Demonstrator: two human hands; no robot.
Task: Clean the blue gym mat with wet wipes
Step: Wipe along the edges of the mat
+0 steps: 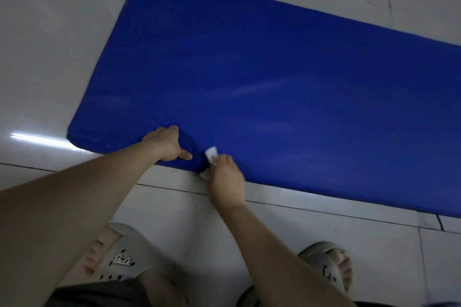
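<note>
Two pale perforated slippers, left slipper (pixel 117 254) & right slipper (pixel 329 269), stand at 6 o'clock on glossy white floor tiles (pixel 50 32) w/ dark grout. Left hand (pixel 169 143) grips blue gym mat (pixel 274 82) at its near edge, bunching the pliable sheet. Just beside it, right hand (pixel 227 179) pinches small white wipe (pixel 211 152). Mat's long axis runs approx 9-to-3 o'clock, rounded corners at 9.

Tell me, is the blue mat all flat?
The blue mat is mostly spread flat on the floor, but the left hand bunches up its near edge.
</note>
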